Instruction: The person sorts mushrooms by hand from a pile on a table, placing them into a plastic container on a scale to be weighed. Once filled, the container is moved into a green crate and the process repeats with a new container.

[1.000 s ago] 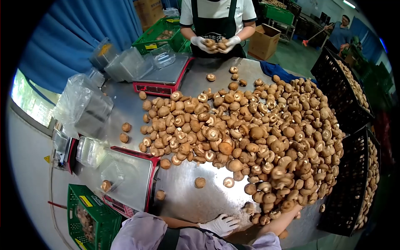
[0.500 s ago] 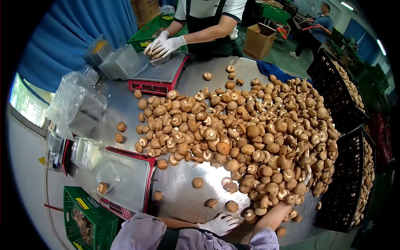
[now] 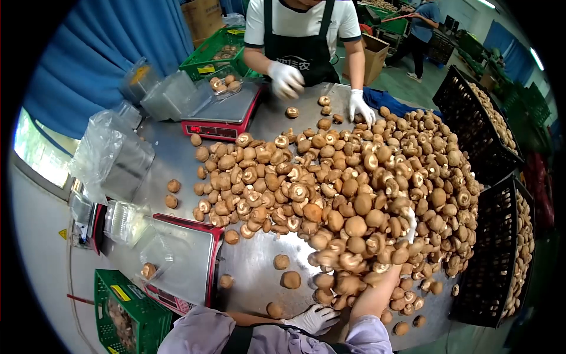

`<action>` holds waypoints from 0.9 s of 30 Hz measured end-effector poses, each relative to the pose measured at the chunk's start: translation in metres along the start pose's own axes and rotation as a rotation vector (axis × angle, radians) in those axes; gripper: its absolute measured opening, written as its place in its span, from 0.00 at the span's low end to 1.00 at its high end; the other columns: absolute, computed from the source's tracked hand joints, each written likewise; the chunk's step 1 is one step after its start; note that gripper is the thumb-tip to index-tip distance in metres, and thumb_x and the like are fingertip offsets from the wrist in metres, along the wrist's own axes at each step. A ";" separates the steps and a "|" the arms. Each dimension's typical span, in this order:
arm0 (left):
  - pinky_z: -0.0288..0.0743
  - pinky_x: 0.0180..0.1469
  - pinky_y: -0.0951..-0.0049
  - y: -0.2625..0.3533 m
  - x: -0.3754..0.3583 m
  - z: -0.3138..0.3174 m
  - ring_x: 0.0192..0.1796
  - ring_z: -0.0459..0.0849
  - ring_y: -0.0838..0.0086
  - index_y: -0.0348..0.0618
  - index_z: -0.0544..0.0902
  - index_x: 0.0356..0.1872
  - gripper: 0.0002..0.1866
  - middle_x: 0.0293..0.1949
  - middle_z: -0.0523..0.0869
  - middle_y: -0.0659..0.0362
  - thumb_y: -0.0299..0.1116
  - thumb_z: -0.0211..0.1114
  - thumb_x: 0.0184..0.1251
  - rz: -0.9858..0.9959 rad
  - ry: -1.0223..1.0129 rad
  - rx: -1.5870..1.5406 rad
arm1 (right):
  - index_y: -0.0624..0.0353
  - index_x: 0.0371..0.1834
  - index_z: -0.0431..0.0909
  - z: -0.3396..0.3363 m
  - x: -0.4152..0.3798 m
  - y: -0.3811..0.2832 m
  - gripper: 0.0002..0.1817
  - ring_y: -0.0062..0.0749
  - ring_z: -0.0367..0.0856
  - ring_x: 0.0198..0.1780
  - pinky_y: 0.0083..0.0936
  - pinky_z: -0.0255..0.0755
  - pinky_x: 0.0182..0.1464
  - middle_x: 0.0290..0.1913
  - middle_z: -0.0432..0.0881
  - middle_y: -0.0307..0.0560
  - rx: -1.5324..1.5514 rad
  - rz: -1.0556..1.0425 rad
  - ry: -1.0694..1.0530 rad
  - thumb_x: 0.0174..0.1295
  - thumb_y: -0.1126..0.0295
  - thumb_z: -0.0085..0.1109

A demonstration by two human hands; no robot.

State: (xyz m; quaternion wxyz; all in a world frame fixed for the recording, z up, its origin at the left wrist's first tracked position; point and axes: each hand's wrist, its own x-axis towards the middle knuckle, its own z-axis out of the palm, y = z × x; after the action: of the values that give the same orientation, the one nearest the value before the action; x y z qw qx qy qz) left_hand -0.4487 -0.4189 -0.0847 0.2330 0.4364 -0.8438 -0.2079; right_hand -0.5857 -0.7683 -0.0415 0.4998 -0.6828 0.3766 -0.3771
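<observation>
My left hand (image 3: 313,319), in a white glove, rests on the metal table (image 3: 247,277) at the near edge, its fingers spread and no mushroom in it. The gloved right hand (image 3: 411,225) is sunk into the right part of the big heap of brown mushrooms (image 3: 355,226); mushrooms cover most of it and its fingers are hidden. Mushrooms left of my right forearm are blurred by motion. Several loose mushrooms (image 3: 290,279) lie between the heap and my left hand.
Across the table a co-worker's gloved hands (image 3: 286,80) are apart, one at the heap's far edge. A red scale (image 3: 183,248) holds a clear tray; another (image 3: 227,112) holds a tray of mushrooms. Black crates (image 3: 492,259) line the right; a green crate (image 3: 144,315) stands lower left.
My right hand has moved left and away from me through the heap, and mushrooms have shifted left. The co-worker's hands have left the filled tray, one reaching to the heap.
</observation>
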 end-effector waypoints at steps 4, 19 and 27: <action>0.64 0.53 0.65 -0.005 0.000 -0.001 0.53 0.71 0.67 0.45 0.78 0.48 0.18 0.55 0.74 0.58 0.38 0.57 0.56 0.007 -0.067 -0.070 | 0.60 0.53 0.77 0.028 0.054 -0.004 0.17 0.38 0.63 0.66 0.32 0.57 0.66 0.59 0.72 0.52 -0.021 -0.124 -0.192 0.62 0.69 0.49; 0.66 0.52 0.65 -0.008 -0.003 0.016 0.52 0.72 0.66 0.43 0.78 0.48 0.19 0.54 0.75 0.56 0.37 0.57 0.55 0.044 -0.143 -0.095 | 0.42 0.56 0.75 0.168 0.076 -0.042 0.31 0.51 0.58 0.67 0.58 0.47 0.66 0.68 0.59 0.54 -0.754 -0.226 -0.078 0.48 0.44 0.61; 0.68 0.51 0.65 -0.011 -0.003 0.012 0.50 0.74 0.65 0.37 0.78 0.48 0.20 0.52 0.76 0.55 0.36 0.56 0.55 0.082 -0.128 -0.089 | 0.44 0.63 0.68 0.169 0.043 -0.071 0.33 0.51 0.56 0.68 0.58 0.49 0.66 0.68 0.60 0.51 -0.790 -0.217 -0.126 0.52 0.47 0.58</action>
State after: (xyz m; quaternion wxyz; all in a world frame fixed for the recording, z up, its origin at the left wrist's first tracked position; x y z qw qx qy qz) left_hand -0.4473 -0.4203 -0.1014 0.2061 0.3766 -0.8641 -0.2627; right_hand -0.4063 -0.7238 -0.0035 0.1788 -0.8795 0.3871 -0.2114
